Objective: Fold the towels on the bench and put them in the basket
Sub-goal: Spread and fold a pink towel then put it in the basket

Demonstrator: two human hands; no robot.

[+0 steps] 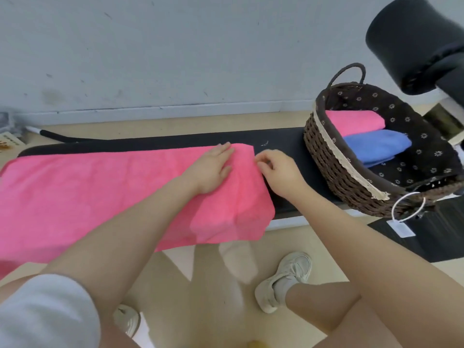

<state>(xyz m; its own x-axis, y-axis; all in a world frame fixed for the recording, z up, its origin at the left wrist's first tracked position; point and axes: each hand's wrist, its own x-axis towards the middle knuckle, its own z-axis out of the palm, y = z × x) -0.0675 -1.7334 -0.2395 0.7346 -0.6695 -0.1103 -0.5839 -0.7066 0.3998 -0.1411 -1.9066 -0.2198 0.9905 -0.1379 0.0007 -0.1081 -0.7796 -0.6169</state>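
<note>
While the fingers (227,149) of the left hand (213,169) lie straight and flat on top of the pink towel (100,192), pressing its right end down, the fingers of the right hand (278,172) are curled at the towel's right edge and appear to pinch it near the far corner. The towel is spread lengthwise along the black bench (283,146), its near side hanging over the front edge; it looks to be laid out or at most folded once, though the layers cannot be counted. To the right, touching the bench end, stands the wicker basket (326,156), which already holds a folded pink towel (356,121) and, just beside it, a folded blue towel (376,146). Judgement: two towels are done and stowed; the one in hand remains to be folded down and placed in the basket. No further loose towels are visible.
</note>
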